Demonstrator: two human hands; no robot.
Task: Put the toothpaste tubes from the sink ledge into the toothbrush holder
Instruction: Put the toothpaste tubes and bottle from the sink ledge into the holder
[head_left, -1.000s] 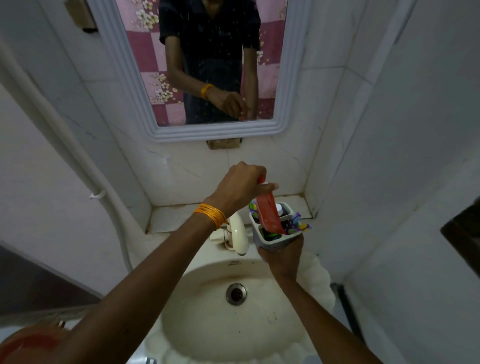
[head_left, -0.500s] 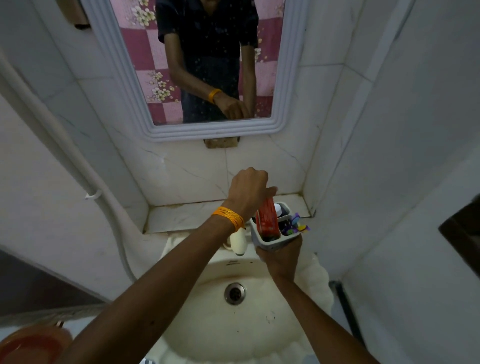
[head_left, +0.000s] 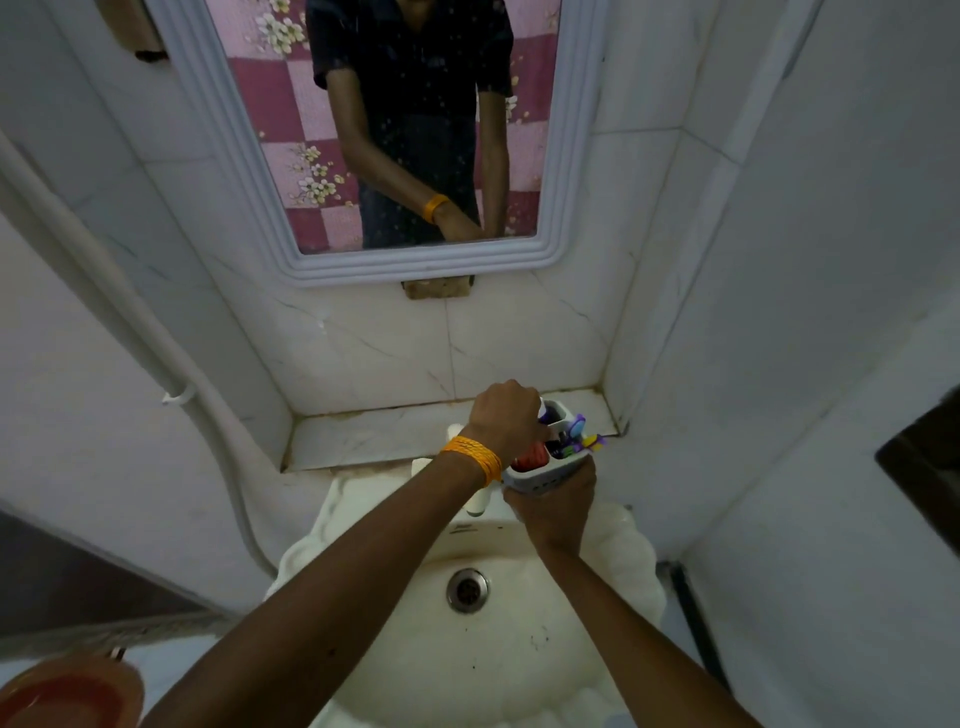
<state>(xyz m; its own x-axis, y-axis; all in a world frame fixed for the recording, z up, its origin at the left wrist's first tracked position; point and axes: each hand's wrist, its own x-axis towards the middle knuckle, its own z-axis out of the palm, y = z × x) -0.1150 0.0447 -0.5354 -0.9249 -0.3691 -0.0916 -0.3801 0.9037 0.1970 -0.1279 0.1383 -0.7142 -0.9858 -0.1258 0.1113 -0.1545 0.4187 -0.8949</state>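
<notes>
Head view, left hand (head_left: 506, 415) fisted over toothbrush holder (head_left: 540, 475)

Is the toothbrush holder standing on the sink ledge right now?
No, the right hand grips the toothbrush holder from below, lifted over the basin in front of the sink ledge.

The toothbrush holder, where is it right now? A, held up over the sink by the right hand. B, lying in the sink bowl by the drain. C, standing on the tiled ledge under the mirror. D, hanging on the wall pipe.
A: the right hand grips the toothbrush holder from below, off the ledge, while the left hand pushes the red toothpaste tube down into it.
</notes>
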